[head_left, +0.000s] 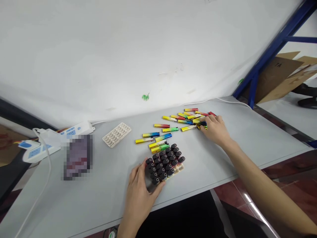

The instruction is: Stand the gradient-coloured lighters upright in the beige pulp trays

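Bracing the cream plastic tray [179, 168] of upright black-topped lighters [163, 162] by the worktop [99, 195] front edge, L hand [140, 190] part-curled round it, should steady it, w/ the R hand [215, 129], bent over loose shiny multicolour lighters [189, 128] nr the back edge (hold unclear), best pinching singly.

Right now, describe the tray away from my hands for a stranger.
On the gray table, look between the power strip and the loose lighters. There lies the cream slotted tray, its slots exposed, unlike the tray of standing lighters at your left hand.
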The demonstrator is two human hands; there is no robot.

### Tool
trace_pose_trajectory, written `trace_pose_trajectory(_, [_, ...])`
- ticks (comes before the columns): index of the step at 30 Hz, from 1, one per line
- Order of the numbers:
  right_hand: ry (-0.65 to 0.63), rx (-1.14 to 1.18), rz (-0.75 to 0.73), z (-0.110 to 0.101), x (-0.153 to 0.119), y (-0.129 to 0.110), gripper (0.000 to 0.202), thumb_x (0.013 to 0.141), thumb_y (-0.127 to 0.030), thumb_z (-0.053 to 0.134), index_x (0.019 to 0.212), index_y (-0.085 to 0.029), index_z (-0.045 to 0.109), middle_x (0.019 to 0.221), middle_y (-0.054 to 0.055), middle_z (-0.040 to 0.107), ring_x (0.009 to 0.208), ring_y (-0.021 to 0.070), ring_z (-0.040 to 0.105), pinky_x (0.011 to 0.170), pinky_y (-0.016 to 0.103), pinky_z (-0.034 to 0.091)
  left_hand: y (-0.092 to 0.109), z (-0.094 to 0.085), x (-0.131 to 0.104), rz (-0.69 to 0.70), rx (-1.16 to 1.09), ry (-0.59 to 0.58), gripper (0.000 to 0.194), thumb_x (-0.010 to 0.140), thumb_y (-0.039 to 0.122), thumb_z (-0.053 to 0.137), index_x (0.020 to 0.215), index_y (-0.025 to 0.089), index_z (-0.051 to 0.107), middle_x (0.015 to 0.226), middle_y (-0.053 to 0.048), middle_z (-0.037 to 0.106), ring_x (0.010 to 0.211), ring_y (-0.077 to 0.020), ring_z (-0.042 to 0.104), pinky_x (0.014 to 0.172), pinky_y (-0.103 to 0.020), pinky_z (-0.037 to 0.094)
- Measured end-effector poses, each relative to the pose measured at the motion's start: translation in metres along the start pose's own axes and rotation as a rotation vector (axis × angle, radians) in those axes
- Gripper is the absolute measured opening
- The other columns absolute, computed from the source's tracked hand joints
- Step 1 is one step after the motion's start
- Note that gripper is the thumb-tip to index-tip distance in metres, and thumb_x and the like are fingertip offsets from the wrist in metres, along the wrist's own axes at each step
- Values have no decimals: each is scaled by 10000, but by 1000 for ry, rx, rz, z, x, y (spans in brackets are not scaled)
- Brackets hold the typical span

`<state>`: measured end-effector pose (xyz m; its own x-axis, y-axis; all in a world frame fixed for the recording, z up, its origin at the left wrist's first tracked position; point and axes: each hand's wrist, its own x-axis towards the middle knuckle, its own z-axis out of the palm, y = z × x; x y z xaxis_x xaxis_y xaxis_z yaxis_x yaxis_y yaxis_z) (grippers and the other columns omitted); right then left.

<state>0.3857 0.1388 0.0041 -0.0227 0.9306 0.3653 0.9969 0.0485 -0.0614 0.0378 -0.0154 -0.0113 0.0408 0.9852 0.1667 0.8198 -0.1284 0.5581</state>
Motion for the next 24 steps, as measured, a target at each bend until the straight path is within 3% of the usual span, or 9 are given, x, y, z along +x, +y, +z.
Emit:
trace_pose_trajectory(6, [-53, 3, -13, 2, 8, 8, 347, 850, -315, 506, 1097, -171, 703, 1087, 163, 625, 1001, 330, 464, 877, 484, 390, 1, -1, 0, -10, -7, -1, 706, 813, 512, 647, 1393, 205, 384, 1256, -126, 535, 1203, -311, 539, 997, -517, 491])
trace_pose_trajectory(10, [25, 72, -7, -2, 7, -1, 353, 931, -309, 413, 1090, -166, 695, 1081, 169, 649, 1028, 338, 480, 876, 485, 389, 0, -1, 0, -20, 0, -10, 697, 814, 515, 644, 1383, 197, 396, 1254, -128, 533, 1186, -306, 550, 992, -510, 497])
trace_pose_trajectory(14, [83, 454, 77, -9, 6, -26, 390, 977, -307, 323, 1088, -157, 666, 992, 136, 659, 886, 255, 572, 828, 408, 435, -1, 0, 0, -10, 9, 2, 702, 811, 517, 647, 1382, 195, 398, 1247, -130, 533, 1189, -311, 549, 1000, -517, 489])
trace_pose_trajectory(17, [-13, 858, 208, -12, 8, -49, 381, 922, -436, 498, 1152, -160, 624, 831, 56, 654, 684, 185, 565, 700, 345, 455, -1, 1, 0, -4, 4, 4, 691, 812, 512, 651, 1378, 209, 397, 1240, -126, 535, 1186, -314, 552, 1003, -530, 484])
trace_pose_trajectory(19, [-77, 1082, 274, -11, 9, -63, 418, 818, -509, 649, 1045, -157, 642, 743, 15, 627, 621, 150, 532, 646, 310, 441, -1, 1, 0, -6, 0, 4, 686, 810, 505, 657, 1375, 218, 393, 1239, -124, 531, 1181, -315, 552, 999, -539, 484])
trace_pose_trajectory(21, [-111, 1241, 301, -9, 8, -74, 389, 756, -540, 714, 819, -167, 625, 666, -10, 582, 612, 130, 512, 633, 286, 431, 0, 0, 0, -11, 0, 0, 686, 806, 497, 665, 1371, 223, 390, 1242, -124, 524, 1182, -315, 548, 1001, -545, 482])
trace_pose_trajectory(24, [-141, 1478, 315, -6, 3, -89, 400, 800, -571, 667, 758, -194, 538, 657, -24, 565, 614, 121, 523, 620, 270, 452, 0, -1, 0, -9, 2, -5, 684, 805, 483, 670, 1372, 226, 387, 1232, -124, 524, 1176, -316, 545, 1006, -560, 475])
